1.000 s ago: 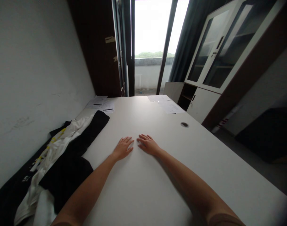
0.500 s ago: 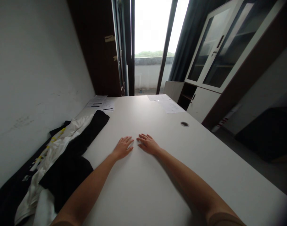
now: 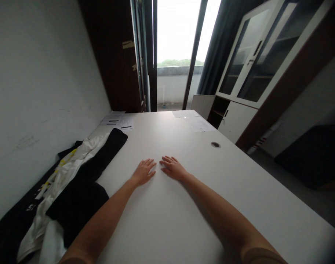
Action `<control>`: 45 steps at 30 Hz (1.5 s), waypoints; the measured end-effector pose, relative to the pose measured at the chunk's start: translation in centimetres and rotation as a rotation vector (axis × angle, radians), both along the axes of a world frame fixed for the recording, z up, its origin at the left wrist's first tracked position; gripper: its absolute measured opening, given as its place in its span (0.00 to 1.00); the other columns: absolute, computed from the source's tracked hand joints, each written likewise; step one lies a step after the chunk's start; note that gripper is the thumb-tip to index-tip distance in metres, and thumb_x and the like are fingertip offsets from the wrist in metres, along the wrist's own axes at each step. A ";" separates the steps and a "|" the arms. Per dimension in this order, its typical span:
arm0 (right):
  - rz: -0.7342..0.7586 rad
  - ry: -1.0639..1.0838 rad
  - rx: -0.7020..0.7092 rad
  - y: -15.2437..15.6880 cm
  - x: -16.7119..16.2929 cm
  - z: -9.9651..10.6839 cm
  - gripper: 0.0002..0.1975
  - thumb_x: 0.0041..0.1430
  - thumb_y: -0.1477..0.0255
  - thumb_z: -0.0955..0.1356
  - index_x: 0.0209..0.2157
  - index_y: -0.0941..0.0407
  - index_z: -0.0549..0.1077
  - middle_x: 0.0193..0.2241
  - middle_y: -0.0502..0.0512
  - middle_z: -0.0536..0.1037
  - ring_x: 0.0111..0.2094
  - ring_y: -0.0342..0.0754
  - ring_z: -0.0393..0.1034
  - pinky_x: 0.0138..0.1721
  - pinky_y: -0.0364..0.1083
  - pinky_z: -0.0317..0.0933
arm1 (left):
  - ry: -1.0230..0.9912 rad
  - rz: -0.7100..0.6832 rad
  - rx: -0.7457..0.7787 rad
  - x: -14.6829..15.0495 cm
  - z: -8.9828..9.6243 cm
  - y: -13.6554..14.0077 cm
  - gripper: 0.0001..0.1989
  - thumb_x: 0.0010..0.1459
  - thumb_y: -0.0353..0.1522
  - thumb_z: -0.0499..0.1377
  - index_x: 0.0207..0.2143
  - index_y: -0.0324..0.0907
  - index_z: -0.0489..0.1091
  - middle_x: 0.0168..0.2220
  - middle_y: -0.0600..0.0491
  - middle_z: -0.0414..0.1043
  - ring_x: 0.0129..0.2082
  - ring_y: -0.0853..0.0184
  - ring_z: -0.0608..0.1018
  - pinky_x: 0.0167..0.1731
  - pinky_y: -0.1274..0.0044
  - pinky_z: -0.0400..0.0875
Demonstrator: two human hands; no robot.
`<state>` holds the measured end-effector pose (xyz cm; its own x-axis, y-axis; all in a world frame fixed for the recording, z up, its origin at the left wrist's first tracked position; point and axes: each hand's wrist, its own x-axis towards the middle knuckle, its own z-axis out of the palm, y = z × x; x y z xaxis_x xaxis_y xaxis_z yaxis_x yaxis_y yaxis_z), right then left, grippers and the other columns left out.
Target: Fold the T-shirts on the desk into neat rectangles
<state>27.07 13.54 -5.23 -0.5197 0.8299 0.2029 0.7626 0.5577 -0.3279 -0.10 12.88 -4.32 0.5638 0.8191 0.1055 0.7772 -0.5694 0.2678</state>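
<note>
White wall [image 3: 40,80], bright window [image 3: 178,47], glass-fronted cabinet [image 3: 255,62]

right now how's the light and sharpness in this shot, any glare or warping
Head view: the window is blown out white; the left hand and right hand lie flat and sharp on the white table, casting soft shadows; wide-angle warping slants the cabinet; the corners blur and darken.

The table [image 3: 184,205] is plain white, with a small round dark hole [image 3: 215,145] ringed in grey. At its left edge lies a pile of clothes [image 3: 73,176], black and white, the white cloth marked with yellow; the papers [image 3: 117,121] at the far end are white with black bars of print. The wall [image 3: 40,80] is off-white and scuffed, the cabinet [image 3: 250,69] white-framed with dark glass.
</note>
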 end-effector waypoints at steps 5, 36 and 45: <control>0.012 0.010 0.008 0.0 0.0 0.0 0.26 0.75 0.59 0.67 0.69 0.49 0.72 0.73 0.60 0.63 0.74 0.61 0.55 0.74 0.66 0.46 | 0.010 0.007 -0.010 0.1 0.4 -0.2 0.27 0.73 0.41 0.53 0.71 0.48 0.64 0.77 0.49 0.55 0.77 0.54 0.58 0.77 0.53 0.48; 0.006 0.005 0.016 0.1 0.0 -0.1 0.26 0.75 0.58 0.66 0.69 0.49 0.71 0.73 0.60 0.63 0.74 0.60 0.55 0.74 0.65 0.46 | 0.013 0.008 -0.013 0.1 0.3 -0.1 0.27 0.73 0.41 0.54 0.71 0.49 0.64 0.77 0.49 0.55 0.78 0.54 0.57 0.77 0.53 0.47; 0.004 0.005 0.016 -0.1 -0.1 0.1 0.26 0.75 0.58 0.67 0.69 0.50 0.72 0.72 0.61 0.64 0.74 0.60 0.55 0.74 0.65 0.46 | 0.006 0.011 -0.008 0.0 0.2 -0.1 0.27 0.73 0.41 0.54 0.71 0.50 0.64 0.77 0.49 0.55 0.77 0.55 0.57 0.77 0.53 0.48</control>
<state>27.00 13.46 -5.15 -0.5220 0.8244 0.2188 0.7584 0.5660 -0.3231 -0.09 12.81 -4.12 0.5555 0.8260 0.0955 0.7850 -0.5588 0.2673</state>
